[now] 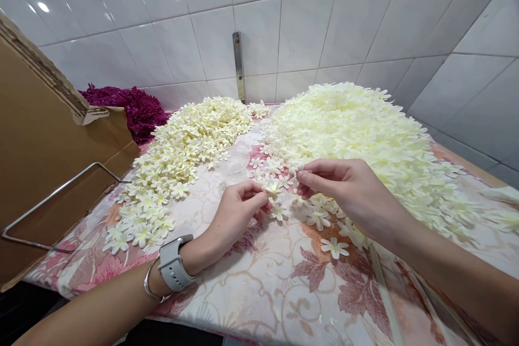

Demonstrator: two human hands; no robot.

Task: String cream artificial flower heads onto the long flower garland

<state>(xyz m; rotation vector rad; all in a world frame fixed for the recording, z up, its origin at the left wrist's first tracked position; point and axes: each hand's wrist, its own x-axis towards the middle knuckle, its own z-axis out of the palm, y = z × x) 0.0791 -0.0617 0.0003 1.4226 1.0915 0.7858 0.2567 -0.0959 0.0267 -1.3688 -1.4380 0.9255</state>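
My left hand (235, 213), with a watch and a bangle at the wrist, is closed in a pinch on a white artificial flower (273, 189) with a pale yellow centre. My right hand (351, 189) is closed too, thumb against index finger, just right of that flower. Something small and white shows at its fingertips, too little to name. Loose flowers (318, 219) lie on the cloth below and between the hands. Beyond the right hand rises a large heap of white-yellow flowers (344, 119). A smaller heap of similar flowers (198, 135) spreads to the left.
A patterned tablecloth (259, 292) covers the table. At the left stands a cardboard box (48, 135) with a bent metal wire handle (52, 200) in front. Magenta flowers (133, 111) are piled behind it. A tiled wall (304, 27) with a metal bracket (238, 65) closes off the back.
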